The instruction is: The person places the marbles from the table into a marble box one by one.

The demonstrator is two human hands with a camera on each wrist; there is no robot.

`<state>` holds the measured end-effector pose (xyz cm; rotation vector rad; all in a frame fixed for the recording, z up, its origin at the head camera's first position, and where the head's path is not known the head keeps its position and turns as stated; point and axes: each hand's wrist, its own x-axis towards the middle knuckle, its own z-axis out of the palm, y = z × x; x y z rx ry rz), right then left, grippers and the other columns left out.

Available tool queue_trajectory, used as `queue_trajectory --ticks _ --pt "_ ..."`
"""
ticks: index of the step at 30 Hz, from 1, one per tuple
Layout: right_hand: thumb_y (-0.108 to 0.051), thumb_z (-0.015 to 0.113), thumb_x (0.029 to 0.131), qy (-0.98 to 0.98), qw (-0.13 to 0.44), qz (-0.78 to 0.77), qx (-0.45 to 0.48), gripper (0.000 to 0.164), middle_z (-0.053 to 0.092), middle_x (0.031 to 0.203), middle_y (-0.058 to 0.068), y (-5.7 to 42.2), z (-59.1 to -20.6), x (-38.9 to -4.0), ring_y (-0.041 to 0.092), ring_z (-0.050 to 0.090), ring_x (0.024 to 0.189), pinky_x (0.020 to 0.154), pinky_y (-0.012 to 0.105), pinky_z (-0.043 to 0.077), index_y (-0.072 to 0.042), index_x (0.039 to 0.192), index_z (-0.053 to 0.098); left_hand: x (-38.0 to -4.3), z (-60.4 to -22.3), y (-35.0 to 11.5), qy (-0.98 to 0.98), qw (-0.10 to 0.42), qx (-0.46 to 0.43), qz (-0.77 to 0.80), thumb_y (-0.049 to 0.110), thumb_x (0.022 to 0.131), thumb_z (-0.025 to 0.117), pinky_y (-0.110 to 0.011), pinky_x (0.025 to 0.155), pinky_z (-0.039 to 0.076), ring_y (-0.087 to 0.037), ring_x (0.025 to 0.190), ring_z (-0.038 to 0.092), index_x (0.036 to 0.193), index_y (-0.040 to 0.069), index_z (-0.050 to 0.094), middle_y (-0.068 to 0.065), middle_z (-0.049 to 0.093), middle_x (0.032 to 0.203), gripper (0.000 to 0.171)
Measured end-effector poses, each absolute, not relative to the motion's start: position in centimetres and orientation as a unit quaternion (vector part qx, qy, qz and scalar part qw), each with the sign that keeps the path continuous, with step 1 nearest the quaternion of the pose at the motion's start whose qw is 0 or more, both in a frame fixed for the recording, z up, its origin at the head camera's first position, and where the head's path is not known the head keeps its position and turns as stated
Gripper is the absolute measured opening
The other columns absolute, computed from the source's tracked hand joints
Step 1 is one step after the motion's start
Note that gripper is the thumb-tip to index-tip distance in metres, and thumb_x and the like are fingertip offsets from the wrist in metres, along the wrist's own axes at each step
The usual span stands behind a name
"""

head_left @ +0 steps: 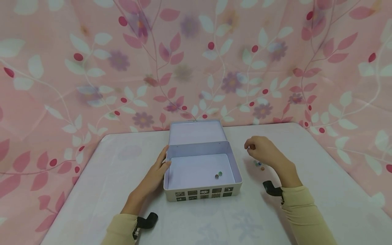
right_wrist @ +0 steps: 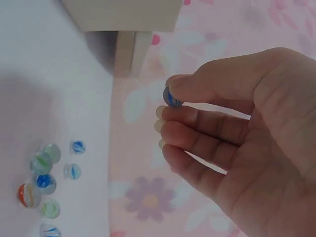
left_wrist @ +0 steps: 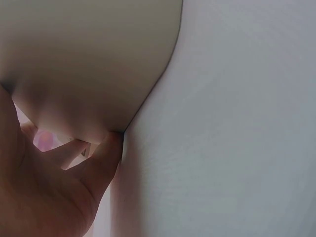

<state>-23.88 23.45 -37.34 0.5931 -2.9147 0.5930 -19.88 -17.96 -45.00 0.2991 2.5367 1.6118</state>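
The left hand [head_left: 153, 175] is clamped on the side wall of an open hinged-lid tin box [head_left: 202, 194], thumb at the rim, some fingers hidden behind it. To the right of that thumb, on the box floor, lie two small marbles [head_left: 220, 173], one green, the other's colour hard to make out. Farther right, the right hand [head_left: 264, 149] pinches a blue glass marble [right_wrist: 173, 97] between thumb and forefinger, barely visible from the head. Near these fingers, loose glass marbles [right_wrist: 46, 183] lie on the table [head_left: 309, 163], one cut off in the right wrist view.
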Motion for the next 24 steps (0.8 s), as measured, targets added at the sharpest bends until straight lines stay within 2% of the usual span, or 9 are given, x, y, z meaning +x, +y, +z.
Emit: queue_trajectory --ticks 6,12,16,19,24 --pt "0.000 0.063 0.084 -0.948 0.076 0.206 0.229 0.014 0.058 0.075 0.000 22.2 -36.7 -23.3 0.015 0.050 0.072 0.067 0.030 0.043 -0.007 0.090 0.074 -19.8 -44.8 -18.0 0.837 0.059 0.104 0.534 0.037 0.107 0.038 -0.064 0.116 0.028 -0.037 0.153 0.020 0.153 0.056 0.005 -0.008 0.015 0.167 0.059" --pt "-0.001 0.067 0.086 -0.942 0.087 0.207 0.247 0.014 0.063 0.083 0.000 20.7 -36.9 -22.9 0.015 0.057 0.079 0.073 0.033 0.050 -0.008 0.095 0.074 -19.7 -44.8 -18.1 0.836 0.063 0.107 0.535 0.038 0.107 0.039 -0.063 0.116 0.028 -0.035 0.154 0.018 0.152 0.057 0.005 -0.008 0.014 0.167 0.059" --pt "-0.002 0.068 0.086 -0.938 0.087 0.214 0.259 0.014 0.066 0.089 0.000 19.6 -36.9 -22.4 0.015 0.060 0.083 0.076 0.034 0.054 -0.007 0.097 0.075 -19.8 -44.8 -18.0 0.835 0.061 0.106 0.537 0.039 0.107 0.039 -0.064 0.117 0.027 -0.034 0.154 0.017 0.155 0.052 0.006 -0.007 0.015 0.167 0.060" --pt "-0.002 0.067 0.086 -0.936 0.082 0.214 0.268 0.014 0.065 0.088 -0.002 18.6 -37.0 -22.1 0.013 0.060 0.083 0.076 0.032 0.054 -0.009 0.095 0.075 -19.7 -44.7 -18.0 0.835 0.061 0.104 0.537 0.040 0.107 0.039 -0.064 0.117 0.026 -0.034 0.154 0.017 0.156 0.049 0.006 -0.006 0.015 0.167 0.060" --pt "-0.001 0.070 0.085 -0.928 0.091 0.207 0.296 0.013 0.064 0.086 -0.004 17.4 -37.0 -21.7 0.011 0.059 0.081 0.075 0.030 0.054 -0.011 0.091 0.074 -19.6 -44.6 -18.0 0.838 0.059 0.101 0.533 0.040 0.107 0.039 -0.063 0.118 0.024 -0.033 0.154 0.017 0.155 0.052 0.006 -0.006 0.015 0.167 0.060"
